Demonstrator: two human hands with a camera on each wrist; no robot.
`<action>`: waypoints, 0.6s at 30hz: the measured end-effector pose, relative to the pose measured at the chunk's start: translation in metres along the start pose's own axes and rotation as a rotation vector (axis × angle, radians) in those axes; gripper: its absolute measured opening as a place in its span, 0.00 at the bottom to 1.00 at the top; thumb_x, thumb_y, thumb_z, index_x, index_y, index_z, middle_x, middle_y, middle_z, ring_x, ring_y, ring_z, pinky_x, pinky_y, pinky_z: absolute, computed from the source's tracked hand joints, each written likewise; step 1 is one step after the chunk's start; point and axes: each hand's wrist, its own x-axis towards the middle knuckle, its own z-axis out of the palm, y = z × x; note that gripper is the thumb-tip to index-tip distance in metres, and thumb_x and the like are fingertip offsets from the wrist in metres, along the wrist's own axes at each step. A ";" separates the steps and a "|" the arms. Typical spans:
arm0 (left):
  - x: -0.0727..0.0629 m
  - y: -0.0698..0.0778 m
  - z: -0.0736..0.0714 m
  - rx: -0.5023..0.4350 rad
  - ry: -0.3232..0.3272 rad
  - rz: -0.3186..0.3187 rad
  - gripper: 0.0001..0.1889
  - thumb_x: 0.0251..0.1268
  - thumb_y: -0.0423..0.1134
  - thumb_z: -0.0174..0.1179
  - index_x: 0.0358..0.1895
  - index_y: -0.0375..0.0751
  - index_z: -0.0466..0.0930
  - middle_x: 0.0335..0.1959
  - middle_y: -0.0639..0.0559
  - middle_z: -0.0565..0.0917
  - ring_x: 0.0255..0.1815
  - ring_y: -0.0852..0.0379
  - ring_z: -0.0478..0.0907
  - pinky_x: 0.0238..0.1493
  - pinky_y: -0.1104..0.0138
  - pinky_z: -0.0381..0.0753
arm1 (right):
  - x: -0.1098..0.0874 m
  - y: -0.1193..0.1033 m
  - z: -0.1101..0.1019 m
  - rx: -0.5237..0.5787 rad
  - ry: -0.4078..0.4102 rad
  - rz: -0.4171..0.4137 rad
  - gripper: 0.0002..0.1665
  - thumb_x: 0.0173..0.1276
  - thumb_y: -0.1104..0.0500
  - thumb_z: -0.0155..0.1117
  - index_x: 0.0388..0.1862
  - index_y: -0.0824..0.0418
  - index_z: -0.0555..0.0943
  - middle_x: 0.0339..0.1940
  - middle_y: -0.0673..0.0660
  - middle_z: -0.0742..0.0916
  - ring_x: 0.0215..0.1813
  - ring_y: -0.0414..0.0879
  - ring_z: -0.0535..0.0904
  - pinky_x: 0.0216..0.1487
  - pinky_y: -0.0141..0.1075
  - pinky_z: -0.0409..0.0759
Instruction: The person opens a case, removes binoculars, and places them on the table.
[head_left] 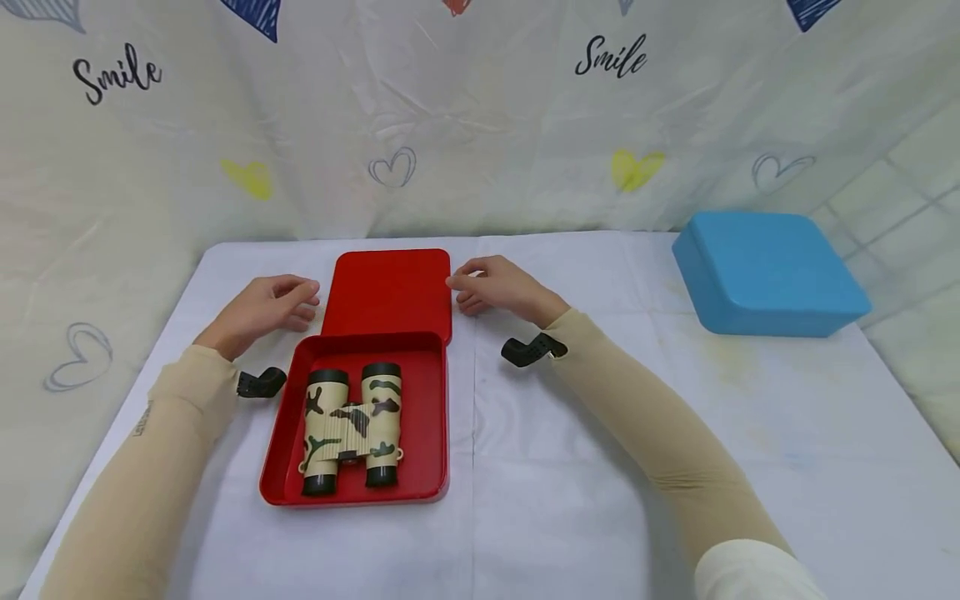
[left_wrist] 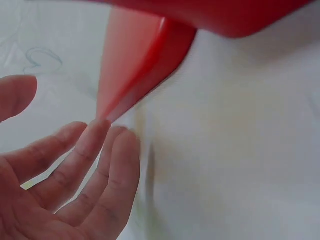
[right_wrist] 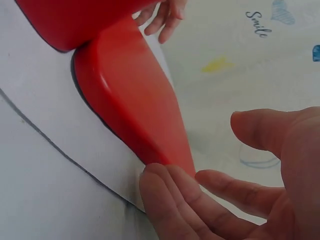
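Observation:
A pair of camouflage binoculars lies in the red box base. Behind the base, and meeting its back edge, the red lid lies flat on the table. To the left of the lid is my left hand, its fingers loosely bent and holding nothing; in the left wrist view the fingertips come close to the lid's corner. On the opposite side, my right hand has its fingertips at the lid's right edge, thumb spread apart from the fingers. Whether those fingertips touch the lid, I cannot tell.
A closed-looking blue box stands at the table's back right. White cloth covers the table, with a crease running front to back. A printed curtain hangs behind the table's back edge.

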 end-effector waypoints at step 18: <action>-0.063 -0.010 0.024 0.295 0.161 0.072 0.33 0.79 0.63 0.45 0.74 0.43 0.68 0.69 0.34 0.77 0.67 0.33 0.75 0.62 0.39 0.81 | -0.050 -0.027 0.024 -0.198 0.098 -0.283 0.15 0.76 0.47 0.63 0.55 0.51 0.81 0.47 0.60 0.91 0.50 0.57 0.89 0.54 0.44 0.84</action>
